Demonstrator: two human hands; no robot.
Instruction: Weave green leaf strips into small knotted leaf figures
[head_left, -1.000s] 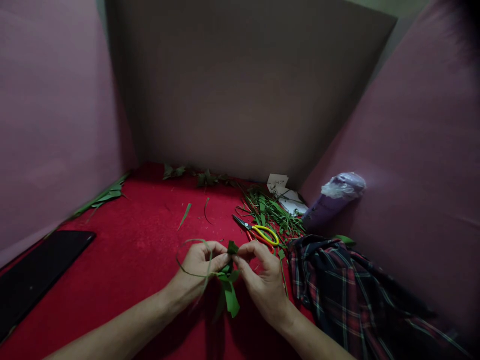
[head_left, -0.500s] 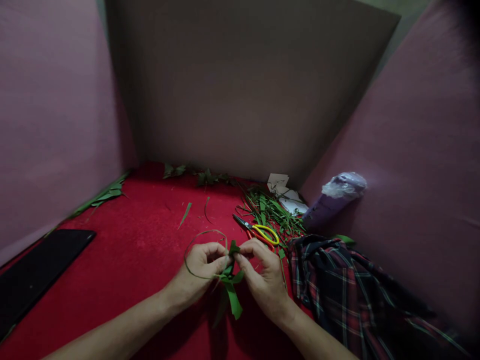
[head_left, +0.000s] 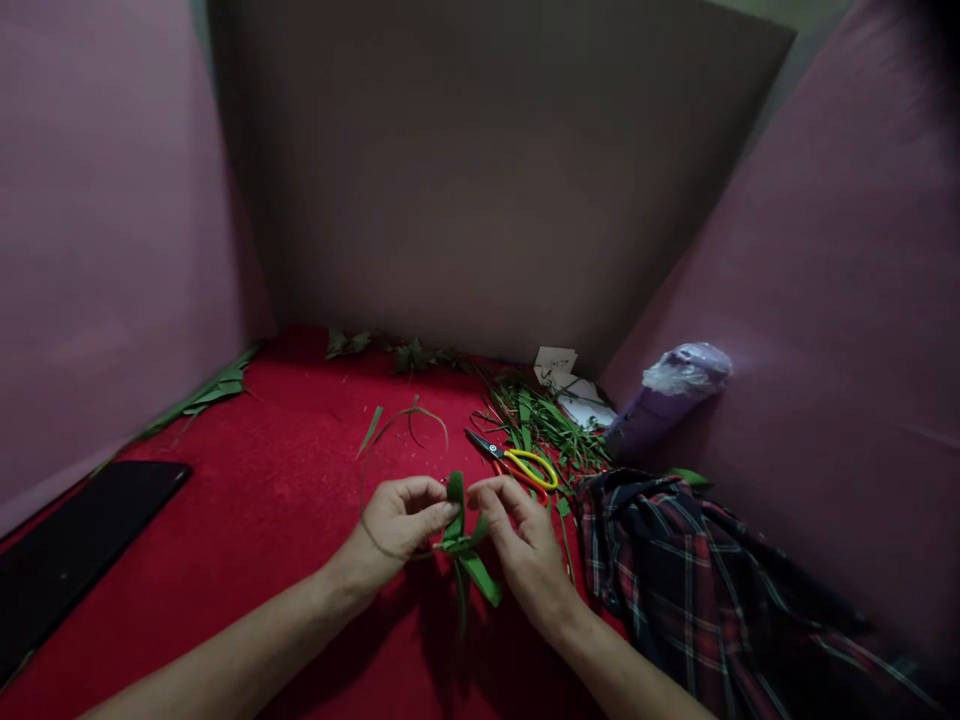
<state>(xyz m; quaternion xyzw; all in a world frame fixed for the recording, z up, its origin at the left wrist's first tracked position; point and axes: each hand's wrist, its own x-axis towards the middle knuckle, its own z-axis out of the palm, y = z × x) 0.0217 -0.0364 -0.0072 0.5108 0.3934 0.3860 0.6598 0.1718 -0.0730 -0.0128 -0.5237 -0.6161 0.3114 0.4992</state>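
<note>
Leaf piece [head_left: 457, 545]: between the two hands, raised off the red cloth [head_left: 285, 560] as far as I can judge; dark shadow below.
Left hand [head_left: 401, 520]: thumb and fingers pinched on the left edge of the upright strip [head_left: 456, 490].
Right hand [head_left: 525, 540]: curled, thumb by the right side of the piece; can't tell if it grips the flap there. Hands apart, small gap, upright strip between.
Slip risk: strip looks pinched mainly by its edge. A loose left pinch, or a pull from the right, could let the folds spring open.
Tear risk: blade looks thin; hard creasing or a tug along the grain could split it.
Snag risk: thin strand [head_left: 362, 490] loops wide around the left hand. Hand motion could catch it, kink it or drag the folds crooked.
Scissors [head_left: 496, 452]: lying just beyond the right hand, near the clippings [head_left: 525, 420]; a forward sweep could knock them.
Visibility: dim light, thumbs cover part of the folds; a wrong tuck would be easy to miss.
Look: green strips meeting at a small folded center. One strip stands up, one broad flap [head_left: 480, 578] slants down right, a darker one hangs below. Lower flap brightest, upright strip darker.
Strand look: paler, wiry, dull against the red. Exact crossing at center: too small to tell.
</note>
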